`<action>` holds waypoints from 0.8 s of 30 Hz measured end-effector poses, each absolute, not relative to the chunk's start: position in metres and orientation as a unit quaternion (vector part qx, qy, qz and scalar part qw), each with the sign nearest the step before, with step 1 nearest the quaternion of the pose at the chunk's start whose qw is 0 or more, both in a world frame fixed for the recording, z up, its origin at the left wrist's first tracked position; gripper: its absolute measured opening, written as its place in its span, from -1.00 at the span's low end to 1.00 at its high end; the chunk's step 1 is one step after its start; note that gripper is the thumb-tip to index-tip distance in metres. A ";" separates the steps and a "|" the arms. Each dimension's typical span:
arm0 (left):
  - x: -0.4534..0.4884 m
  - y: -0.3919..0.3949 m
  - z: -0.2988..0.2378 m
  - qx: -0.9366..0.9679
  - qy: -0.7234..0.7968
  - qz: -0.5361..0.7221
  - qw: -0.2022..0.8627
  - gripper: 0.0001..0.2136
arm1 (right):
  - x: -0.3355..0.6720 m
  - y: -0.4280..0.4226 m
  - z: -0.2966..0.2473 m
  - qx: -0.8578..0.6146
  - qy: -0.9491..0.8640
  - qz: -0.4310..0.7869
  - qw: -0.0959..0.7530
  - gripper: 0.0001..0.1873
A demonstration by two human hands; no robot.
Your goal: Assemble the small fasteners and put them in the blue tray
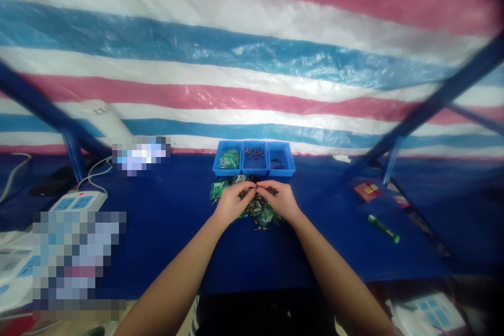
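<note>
The left hand (235, 200) and the right hand (279, 199) met above a blue table (165, 252), thumbs and forefingers drawn in narrow, the tips of the two hands nearly touching. A small dark part (256, 187) showed among the fingertips; it was too tiny to name, and I could not tell whether one hand or both gripped it. Directly beneath and around the hands lay a loose pile of green and brass-coloured small parts (264, 215), some of it hidden by the fingers. A flat green piece (218, 189) lay at the pile's left edge, near the left hand.

Just beyond the pile stood three blue bins side by side: the left bin (227, 172) held green pieces, the middle bin (254, 172) a scatter of small brass-coloured parts, and the right bin (281, 172) a few slim dark pieces. Well to the right, a red box (367, 190) lay near a green tube (383, 228). On the far left, a white power strip (79, 200) with blue socket panels showed a red light. Behind the table hung a sheet (252, 97) striped red, white and blue
</note>
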State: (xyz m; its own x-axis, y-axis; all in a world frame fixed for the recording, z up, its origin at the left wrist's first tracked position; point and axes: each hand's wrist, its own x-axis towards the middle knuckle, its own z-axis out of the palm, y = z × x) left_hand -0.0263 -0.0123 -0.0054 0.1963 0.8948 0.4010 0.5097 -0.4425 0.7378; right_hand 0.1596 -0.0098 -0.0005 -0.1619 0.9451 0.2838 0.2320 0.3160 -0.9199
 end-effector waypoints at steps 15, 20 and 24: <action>-0.026 -0.014 0.000 0.737 0.490 0.375 0.276 -0.75 | 0.158 -0.011 0.001 -0.443 -0.675 0.357 0.470 -0.73; -0.026 -0.014 0.000 0.735 0.493 0.377 0.273 -0.74 | 0.157 -0.012 0.004 -0.446 -0.675 0.353 0.470 -0.74; -0.026 -0.014 -0.002 0.732 0.489 0.396 0.262 -0.77 | 0.156 -0.013 0.004 -0.448 -0.673 0.349 0.475 -0.73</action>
